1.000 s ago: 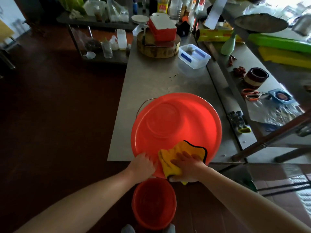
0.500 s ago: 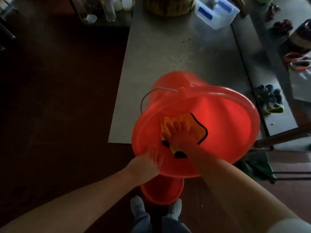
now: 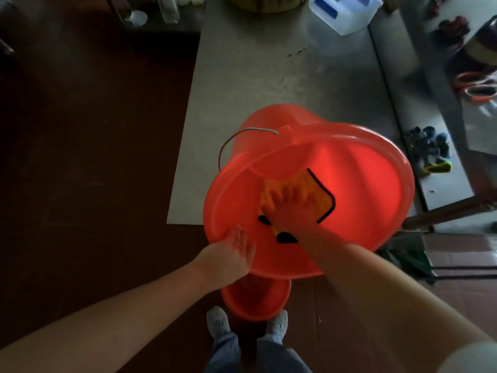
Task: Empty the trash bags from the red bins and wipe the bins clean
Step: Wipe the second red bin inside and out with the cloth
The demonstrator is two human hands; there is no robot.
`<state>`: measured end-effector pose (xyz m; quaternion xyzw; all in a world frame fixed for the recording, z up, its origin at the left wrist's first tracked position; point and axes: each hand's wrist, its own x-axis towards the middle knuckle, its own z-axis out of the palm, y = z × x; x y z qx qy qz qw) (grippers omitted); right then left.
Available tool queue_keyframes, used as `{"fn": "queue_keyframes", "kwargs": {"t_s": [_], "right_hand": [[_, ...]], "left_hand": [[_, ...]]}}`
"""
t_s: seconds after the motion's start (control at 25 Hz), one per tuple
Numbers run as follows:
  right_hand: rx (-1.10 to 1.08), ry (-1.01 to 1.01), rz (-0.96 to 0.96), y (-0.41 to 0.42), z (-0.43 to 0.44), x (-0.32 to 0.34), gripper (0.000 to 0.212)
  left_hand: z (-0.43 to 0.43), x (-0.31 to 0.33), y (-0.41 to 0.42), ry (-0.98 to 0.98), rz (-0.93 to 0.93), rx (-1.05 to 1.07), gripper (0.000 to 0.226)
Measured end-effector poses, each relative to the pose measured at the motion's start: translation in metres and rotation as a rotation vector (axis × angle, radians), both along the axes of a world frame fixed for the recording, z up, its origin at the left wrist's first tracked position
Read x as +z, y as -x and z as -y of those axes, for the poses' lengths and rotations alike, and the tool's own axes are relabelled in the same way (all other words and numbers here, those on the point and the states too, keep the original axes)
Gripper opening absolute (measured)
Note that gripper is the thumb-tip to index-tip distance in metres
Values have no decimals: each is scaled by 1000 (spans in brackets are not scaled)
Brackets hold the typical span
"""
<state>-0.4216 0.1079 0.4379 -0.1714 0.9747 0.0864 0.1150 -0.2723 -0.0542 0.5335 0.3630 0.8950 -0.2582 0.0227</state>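
Left hand (image 3: 231, 254) is gripping the near rim of the tilted red bin (image 3: 349, 211) on the steel table (image 3: 242, 76) edge. Inside the bin, the right hand (image 3: 290, 208) is pressing flat on the yellow cloth (image 3: 320, 189). Bin likely light, thin-walled, slippery — rim is the hold. Bins: two — second bin (image 3: 255, 300) is sitting below it on the floor. Cloths: one.

There are two red bins: a big one (image 3: 349, 211) tipped on the desk (image 3: 269, 76), and a small one (image 3: 255, 300) on the floor below the big one. One yellow cloth (image 3: 320, 192) is inside the big bin. Two hands show: left (image 3: 228, 259) and right (image 3: 290, 211). Two shoes stand beside the small bin.
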Motion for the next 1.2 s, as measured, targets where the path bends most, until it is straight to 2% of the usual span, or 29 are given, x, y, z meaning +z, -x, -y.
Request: {"fn": "queue_keyframes", "kwargs": {"t_s": [0.04,0.12,0.16,0.28,0.36,0.44,0.52,0.68,0.8,0.92,1.0,1.12,1.2], "right_hand": [[-289,114,229,-7,17,6,64],[-255,266,579,-12,41,6,72],[-175,285,600,-12,45,7,74],[-56,170,522,-8,22,8,73],[41,14,361,1,-7,6,69],[143,-41,172,24,-41,16,65],[187,-86,82,42,-65,28,68],[48,-137,206,9,-42,26,71],[-116,77,455,-37,2,22,71],[-109,169,529,-52,10,25,73],[-19,106,455,-50,-12,34,74],[179,-109,145,-29,-61,49,73],[205,-210,88,-13,-85,61,71]], "left_hand": [[1,3,2,0,-16,-9,44],[4,-2,-1,-39,-25,-17,50],[6,-4,-2,-74,-2,-2,53],[7,-7,-3,-27,-14,61,56],[7,-6,-3,-11,9,82,54],[6,-5,-4,23,2,89,50],[3,-3,-3,47,7,83,47],[-4,2,1,31,3,81,46],[-3,8,3,22,31,59,34],[2,8,3,41,38,29,33],[5,9,2,57,48,22,38],[6,10,0,85,76,9,38],[3,14,1,113,75,11,33]]}}
